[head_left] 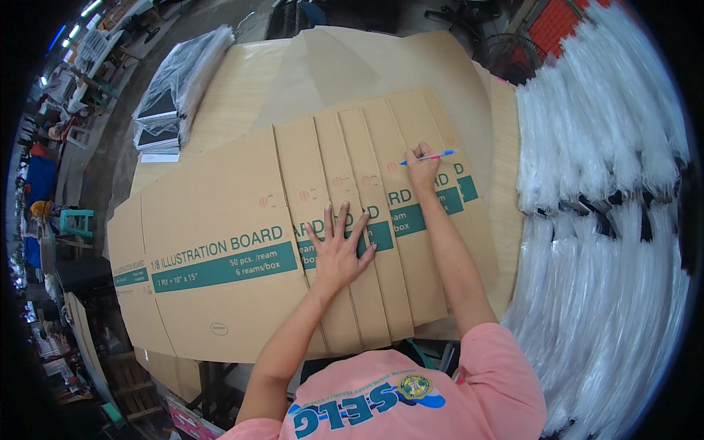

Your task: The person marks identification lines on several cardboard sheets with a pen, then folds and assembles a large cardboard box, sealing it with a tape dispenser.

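from the head view, the right hand (422, 171) has curled fingers closed on a pen (441, 155), just over the overlapping cardboard sheets (213, 198). the pen's long axis runs left to right, across the sheets' forward-running edges. the left hand (339, 257), farther off, lies flat on them, fingers spread, gripping nothing.

Lettering (216, 248) on cardboard (297, 172) and pink shirt (499, 374)

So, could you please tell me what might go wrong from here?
The overlapping cardboard sheets might slide, since the left hand rests on only some of them. If they shift, the pen in the right hand could leave a stray mark.
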A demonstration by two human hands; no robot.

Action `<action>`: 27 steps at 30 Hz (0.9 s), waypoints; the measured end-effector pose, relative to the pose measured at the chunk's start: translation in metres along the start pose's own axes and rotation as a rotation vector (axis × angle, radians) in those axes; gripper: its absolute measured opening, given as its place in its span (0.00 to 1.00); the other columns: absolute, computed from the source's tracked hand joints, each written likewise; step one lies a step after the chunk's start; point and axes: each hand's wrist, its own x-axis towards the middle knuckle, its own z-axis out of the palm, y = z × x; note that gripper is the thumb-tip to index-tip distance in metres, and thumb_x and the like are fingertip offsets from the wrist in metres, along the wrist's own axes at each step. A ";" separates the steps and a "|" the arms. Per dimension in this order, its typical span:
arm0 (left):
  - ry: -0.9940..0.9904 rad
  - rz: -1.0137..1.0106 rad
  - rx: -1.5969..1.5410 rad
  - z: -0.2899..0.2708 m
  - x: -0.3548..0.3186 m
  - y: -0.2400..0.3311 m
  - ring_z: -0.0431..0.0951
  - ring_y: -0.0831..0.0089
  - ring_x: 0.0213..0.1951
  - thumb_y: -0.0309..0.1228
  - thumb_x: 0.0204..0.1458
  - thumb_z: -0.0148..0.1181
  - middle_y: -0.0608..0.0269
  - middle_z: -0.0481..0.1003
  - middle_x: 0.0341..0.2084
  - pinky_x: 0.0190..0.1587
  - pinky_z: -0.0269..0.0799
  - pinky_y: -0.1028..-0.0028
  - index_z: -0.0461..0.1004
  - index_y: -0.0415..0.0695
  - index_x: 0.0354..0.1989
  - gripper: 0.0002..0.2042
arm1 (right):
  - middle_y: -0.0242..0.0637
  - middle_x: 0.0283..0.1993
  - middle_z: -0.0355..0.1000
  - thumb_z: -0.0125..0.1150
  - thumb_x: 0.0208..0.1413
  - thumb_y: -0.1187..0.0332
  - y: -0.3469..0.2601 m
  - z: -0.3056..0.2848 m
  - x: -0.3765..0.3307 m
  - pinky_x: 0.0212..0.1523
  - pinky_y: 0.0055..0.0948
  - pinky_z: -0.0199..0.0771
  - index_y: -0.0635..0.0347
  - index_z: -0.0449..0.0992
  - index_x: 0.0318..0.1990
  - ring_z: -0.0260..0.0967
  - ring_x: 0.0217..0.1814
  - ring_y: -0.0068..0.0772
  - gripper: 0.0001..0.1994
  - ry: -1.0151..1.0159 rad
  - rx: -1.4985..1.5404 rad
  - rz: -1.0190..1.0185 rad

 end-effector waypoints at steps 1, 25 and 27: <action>-0.001 -0.003 0.004 0.000 0.000 0.000 0.38 0.48 0.72 0.53 0.50 0.57 0.58 0.47 0.70 0.61 0.30 0.27 0.60 0.64 0.67 0.33 | 0.29 0.15 0.52 0.57 0.45 0.78 -0.003 0.000 -0.001 0.20 0.30 0.51 0.63 0.56 0.17 0.49 0.20 0.20 0.14 0.004 -0.018 -0.012; -0.014 -0.011 0.021 0.000 0.000 0.001 0.37 0.49 0.72 0.53 0.50 0.57 0.58 0.47 0.70 0.61 0.31 0.27 0.60 0.64 0.67 0.33 | 0.33 0.15 0.49 0.55 0.44 0.79 0.006 0.001 -0.001 0.20 0.33 0.50 0.63 0.55 0.18 0.47 0.19 0.23 0.14 0.098 -0.017 -0.026; 0.001 0.002 0.028 0.001 0.001 0.003 0.37 0.49 0.72 0.54 0.50 0.57 0.58 0.47 0.70 0.61 0.31 0.27 0.60 0.65 0.67 0.33 | 0.37 0.14 0.49 0.55 0.42 0.79 0.007 -0.002 0.002 0.20 0.35 0.50 0.64 0.55 0.18 0.47 0.17 0.28 0.13 0.105 -0.032 -0.048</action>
